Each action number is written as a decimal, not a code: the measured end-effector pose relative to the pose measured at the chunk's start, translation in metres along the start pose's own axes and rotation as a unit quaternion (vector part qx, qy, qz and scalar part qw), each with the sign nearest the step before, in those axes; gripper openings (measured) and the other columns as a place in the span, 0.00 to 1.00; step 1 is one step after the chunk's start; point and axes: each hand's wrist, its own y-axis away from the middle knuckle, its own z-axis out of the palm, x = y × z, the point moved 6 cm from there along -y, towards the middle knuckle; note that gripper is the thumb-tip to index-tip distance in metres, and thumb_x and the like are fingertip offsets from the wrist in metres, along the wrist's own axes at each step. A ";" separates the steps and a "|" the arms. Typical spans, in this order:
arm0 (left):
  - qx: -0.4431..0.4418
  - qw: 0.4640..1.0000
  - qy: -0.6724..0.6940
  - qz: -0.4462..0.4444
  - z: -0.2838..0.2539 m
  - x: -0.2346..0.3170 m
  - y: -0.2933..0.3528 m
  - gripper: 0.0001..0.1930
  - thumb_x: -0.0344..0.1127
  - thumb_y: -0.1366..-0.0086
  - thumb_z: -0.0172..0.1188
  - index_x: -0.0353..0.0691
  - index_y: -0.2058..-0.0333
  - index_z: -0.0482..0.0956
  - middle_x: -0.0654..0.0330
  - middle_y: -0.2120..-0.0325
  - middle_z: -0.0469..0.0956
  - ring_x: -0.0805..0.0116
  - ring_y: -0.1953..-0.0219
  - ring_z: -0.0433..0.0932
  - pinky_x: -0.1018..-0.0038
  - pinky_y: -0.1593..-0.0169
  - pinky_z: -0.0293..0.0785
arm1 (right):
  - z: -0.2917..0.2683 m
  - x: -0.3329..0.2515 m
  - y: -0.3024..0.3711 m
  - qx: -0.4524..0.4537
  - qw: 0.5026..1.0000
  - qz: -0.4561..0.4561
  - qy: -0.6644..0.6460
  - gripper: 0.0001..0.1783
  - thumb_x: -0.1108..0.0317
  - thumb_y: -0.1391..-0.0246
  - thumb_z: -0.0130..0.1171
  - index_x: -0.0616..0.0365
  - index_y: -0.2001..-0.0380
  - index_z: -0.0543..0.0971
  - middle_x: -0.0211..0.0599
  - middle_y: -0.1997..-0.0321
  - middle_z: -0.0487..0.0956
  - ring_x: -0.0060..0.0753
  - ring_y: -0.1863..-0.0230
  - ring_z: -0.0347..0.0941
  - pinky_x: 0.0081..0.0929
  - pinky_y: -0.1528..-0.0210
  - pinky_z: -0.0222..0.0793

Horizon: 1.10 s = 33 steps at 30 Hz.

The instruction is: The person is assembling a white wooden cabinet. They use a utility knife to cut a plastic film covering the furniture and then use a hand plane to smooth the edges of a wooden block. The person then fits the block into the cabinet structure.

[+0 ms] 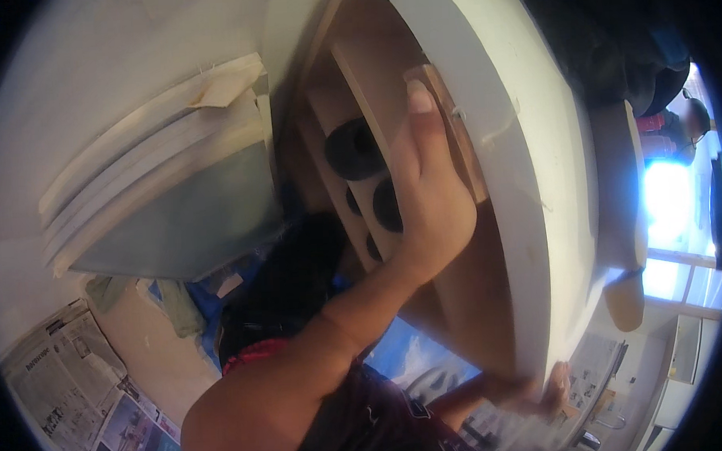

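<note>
A large hollow wooden piece [478,317] fills the middle, with a brown inside and a white outer side [549,193]. Brown partitions inside it have several dark round holes. My left hand [440,182] reaches into it, closed at a brown wooden strip [454,133] along the inner side of the white panel. The thumb lies along the strip's upper end; the other fingers are mostly hidden. Lower right, my right hand [545,391] is closed around the bottom corner of the white side, slightly blurred.
Several white-edged panels [164,145] stand stacked at the left, beside a pale wall. Newspaper sheets [69,375] cover part of the lower left, near blue and green cloth. Far right are a bright window [670,204], another person [687,126] and a faucet [615,418].
</note>
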 end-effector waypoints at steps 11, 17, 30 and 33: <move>-0.015 1.000 -0.004 0.012 0.002 0.000 -0.003 0.36 0.63 0.21 0.39 0.32 0.48 0.79 0.58 0.58 0.82 0.71 0.56 0.80 0.77 0.47 0.72 | 0.002 0.002 0.000 -0.024 0.997 0.072 -0.014 0.30 0.38 0.35 0.54 0.56 0.51 0.69 0.37 0.60 0.74 0.42 0.46 0.71 0.56 0.31 0.62; -0.015 0.999 0.028 0.029 0.005 0.000 -0.001 0.36 0.63 0.20 0.38 0.31 0.45 0.77 0.57 0.53 0.81 0.72 0.53 0.79 0.76 0.46 0.72 | 0.007 -0.002 -0.006 -0.020 0.995 0.088 -0.044 0.28 0.39 0.35 0.54 0.53 0.51 0.68 0.34 0.60 0.75 0.41 0.46 0.70 0.56 0.30 0.59; 0.005 1.000 0.007 0.026 0.002 -0.002 0.002 0.39 0.64 0.21 0.37 0.29 0.40 0.72 0.54 0.49 0.78 0.68 0.47 0.76 0.73 0.38 0.67 | 0.008 -0.003 -0.009 -0.016 0.995 0.075 -0.057 0.26 0.43 0.38 0.58 0.53 0.53 0.69 0.32 0.61 0.76 0.39 0.48 0.69 0.53 0.31 0.59; 0.000 1.000 0.029 0.010 0.001 0.002 -0.010 0.40 0.66 0.22 0.37 0.29 0.38 0.71 0.53 0.47 0.78 0.67 0.45 0.75 0.74 0.37 0.65 | 0.010 -0.003 -0.008 -0.015 0.995 0.078 -0.060 0.25 0.43 0.38 0.58 0.53 0.54 0.70 0.32 0.61 0.76 0.39 0.48 0.70 0.53 0.31 0.60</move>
